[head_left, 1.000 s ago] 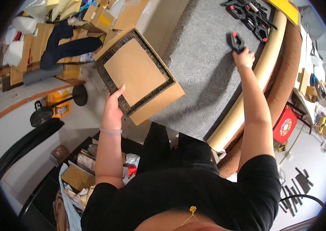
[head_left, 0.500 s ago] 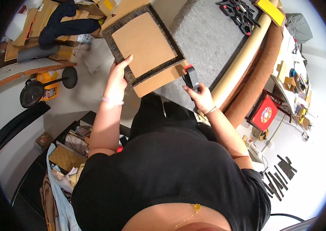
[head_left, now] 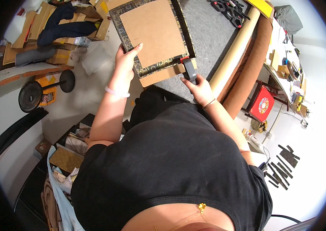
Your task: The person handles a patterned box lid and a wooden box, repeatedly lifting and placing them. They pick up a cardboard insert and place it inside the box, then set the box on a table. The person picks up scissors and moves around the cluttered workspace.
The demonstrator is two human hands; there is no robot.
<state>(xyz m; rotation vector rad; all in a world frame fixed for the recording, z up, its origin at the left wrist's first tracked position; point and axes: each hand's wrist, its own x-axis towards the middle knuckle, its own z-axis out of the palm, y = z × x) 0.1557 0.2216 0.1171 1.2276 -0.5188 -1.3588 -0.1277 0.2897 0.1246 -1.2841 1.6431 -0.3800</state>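
Two hands work a flat brown board with dark patterned border [head_left: 151, 36] on the grey table [head_left: 213, 38]: left hand [head_left: 126, 61] grips its near edge, right hand [head_left: 197, 84] closes around a black spring clamp [head_left: 189, 69] at its near corner.

The cardboard panel [head_left: 155, 32] looks matt and smooth, the grey table cover [head_left: 213, 34] fuzzy like felt, the black clamp [head_left: 189, 69] plastic.

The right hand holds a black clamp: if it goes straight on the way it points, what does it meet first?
Probably the brown board under the bordered panel: the right hand points its clamp up the picture at their near edge. Depth is unclear.
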